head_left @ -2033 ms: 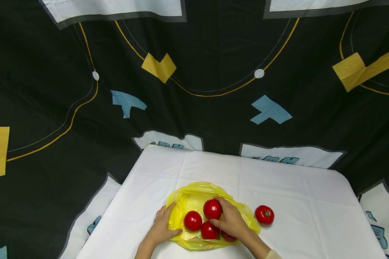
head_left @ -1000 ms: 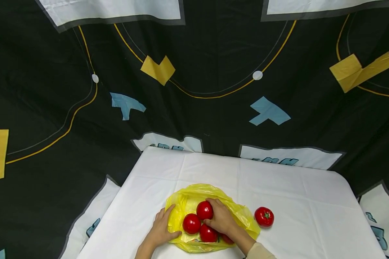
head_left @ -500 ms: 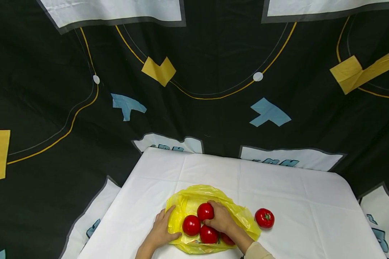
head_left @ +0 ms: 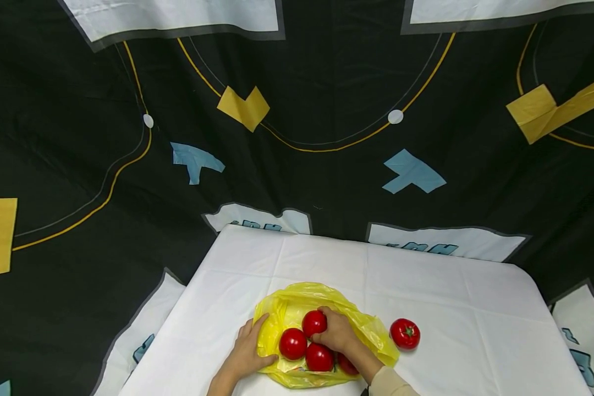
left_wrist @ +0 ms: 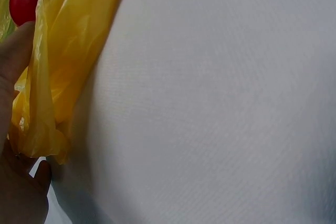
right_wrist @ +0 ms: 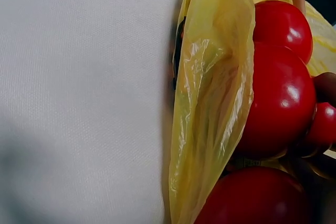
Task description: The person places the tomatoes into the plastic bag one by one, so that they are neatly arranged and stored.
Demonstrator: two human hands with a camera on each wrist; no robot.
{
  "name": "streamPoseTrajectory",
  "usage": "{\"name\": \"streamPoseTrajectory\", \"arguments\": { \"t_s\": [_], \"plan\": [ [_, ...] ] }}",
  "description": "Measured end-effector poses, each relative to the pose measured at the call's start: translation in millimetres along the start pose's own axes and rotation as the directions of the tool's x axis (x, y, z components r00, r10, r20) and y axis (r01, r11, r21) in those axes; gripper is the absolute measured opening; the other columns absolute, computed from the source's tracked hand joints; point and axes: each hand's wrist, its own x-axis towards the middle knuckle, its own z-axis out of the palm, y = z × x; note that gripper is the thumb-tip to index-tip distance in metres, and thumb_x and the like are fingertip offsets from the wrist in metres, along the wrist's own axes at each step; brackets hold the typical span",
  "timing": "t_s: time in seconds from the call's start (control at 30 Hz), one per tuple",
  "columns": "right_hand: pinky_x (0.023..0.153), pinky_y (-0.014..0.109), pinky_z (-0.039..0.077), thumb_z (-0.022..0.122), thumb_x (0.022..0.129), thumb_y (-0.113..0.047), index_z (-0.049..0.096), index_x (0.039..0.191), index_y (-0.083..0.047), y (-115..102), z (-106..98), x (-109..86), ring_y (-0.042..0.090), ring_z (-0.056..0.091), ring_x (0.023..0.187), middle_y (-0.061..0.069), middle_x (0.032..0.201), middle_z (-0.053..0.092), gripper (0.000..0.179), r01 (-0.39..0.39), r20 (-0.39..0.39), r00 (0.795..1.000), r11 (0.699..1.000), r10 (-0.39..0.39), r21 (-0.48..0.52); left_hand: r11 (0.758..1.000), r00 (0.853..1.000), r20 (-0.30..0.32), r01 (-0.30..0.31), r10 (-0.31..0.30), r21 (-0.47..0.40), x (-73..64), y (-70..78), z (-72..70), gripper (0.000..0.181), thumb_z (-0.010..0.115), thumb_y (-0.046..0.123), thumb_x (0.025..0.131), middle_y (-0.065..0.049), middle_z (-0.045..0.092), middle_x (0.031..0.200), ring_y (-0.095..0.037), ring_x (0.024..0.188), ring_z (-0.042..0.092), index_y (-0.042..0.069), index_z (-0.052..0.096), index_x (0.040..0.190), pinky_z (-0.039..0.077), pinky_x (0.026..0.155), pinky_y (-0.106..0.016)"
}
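A yellow plastic bag lies spread on the table with its mouth facing up. My left hand holds its left side, thumb and fingers parted around the edge. Inside, my right hand grips a red tomato from the right, with the thumb below it. A second tomato sits left of the gripped one, a third tomato just in front. Another tomato is partly hidden under my right wrist. In the right wrist view, tomatoes crowd together behind the bag's wall.
One more tomato, its green stem up, stands on the table just right of the bag. White cloth covers the table. Behind it hangs a black curtain with yellow and blue patches.
My right hand has shifted left with its tomato, and the tomatoes in the bag sit slightly further left. Over the last half second, hands and bag look nearly still.
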Motion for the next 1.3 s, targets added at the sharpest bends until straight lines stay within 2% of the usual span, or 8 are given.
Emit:
{"name": "streamPoseTrajectory", "arguments": {
  "t_s": [0.3,0.67,0.87,1.07,1.3],
  "plan": [
    [0.074,0.049,0.046,0.075,0.068,-0.027,0.046,0.124,-0.006,0,-2,-1.6,0.031,0.055,0.093,0.013,0.105,0.057,0.067,0.001,0.024,1.000,1.000,-0.001,0.014,1.000,1.000,-0.009,-0.003,0.003,0.011,0.3,0.7,-0.4,0.099,0.076,0.049,0.059,-0.006,0.036,0.127,-0.021,0.109,0.034,0.019,0.027,0.139,0.035,0.091,-0.047],
    [0.074,0.050,0.046,0.075,0.067,-0.027,0.044,0.124,-0.004,1,0,-3.1,0.033,0.055,0.092,0.015,0.104,0.057,0.069,0.025,0.009,1.000,1.000,-0.025,-0.007,1.000,1.000,0.020,0.023,-0.023,0.022,0.6,0.4,0.4,0.100,0.074,0.051,0.059,-0.006,0.035,0.127,-0.023,0.112,0.033,0.021,0.025,0.140,0.033,0.092,-0.049],
    [0.076,0.049,0.045,0.075,0.068,-0.027,0.044,0.126,-0.005,2,-2,-4.1,0.033,0.055,0.094,0.015,0.107,0.057,0.069,0.046,0.005,0.999,0.999,-0.046,-0.030,1.000,1.000,-0.004,0.000,0.001,0.019,1.0,-1.2,0.9,0.100,0.075,0.050,0.059,-0.006,0.036,0.126,-0.021,0.109,0.034,0.019,0.026,0.140,0.034,0.091,-0.047],
    [0.078,0.046,0.045,0.073,0.070,-0.029,0.045,0.125,-0.004,2,-7,-7.9,0.030,0.056,0.095,0.014,0.107,0.058,0.067,0.091,-0.019,0.996,0.993,-0.093,-0.081,1.000,1.000,-0.004,-0.001,0.001,0.020,1.6,-1.0,0.7,0.100,0.075,0.051,0.058,-0.006,0.035,0.127,-0.021,0.110,0.034,0.020,0.026,0.140,0.034,0.092,-0.047],
    [0.077,0.043,0.046,0.068,0.075,-0.030,0.047,0.124,-0.007,2,-18,-15.7,0.028,0.055,0.097,0.014,0.115,0.055,0.059,0.112,-0.012,0.994,0.991,-0.113,-0.068,1.000,1.000,0.009,0.028,-0.028,0.010,1.2,-0.1,0.0,0.100,0.076,0.049,0.058,-0.006,0.035,0.129,-0.022,0.112,0.033,0.021,0.026,0.140,0.033,0.092,-0.048]
  ]
}}
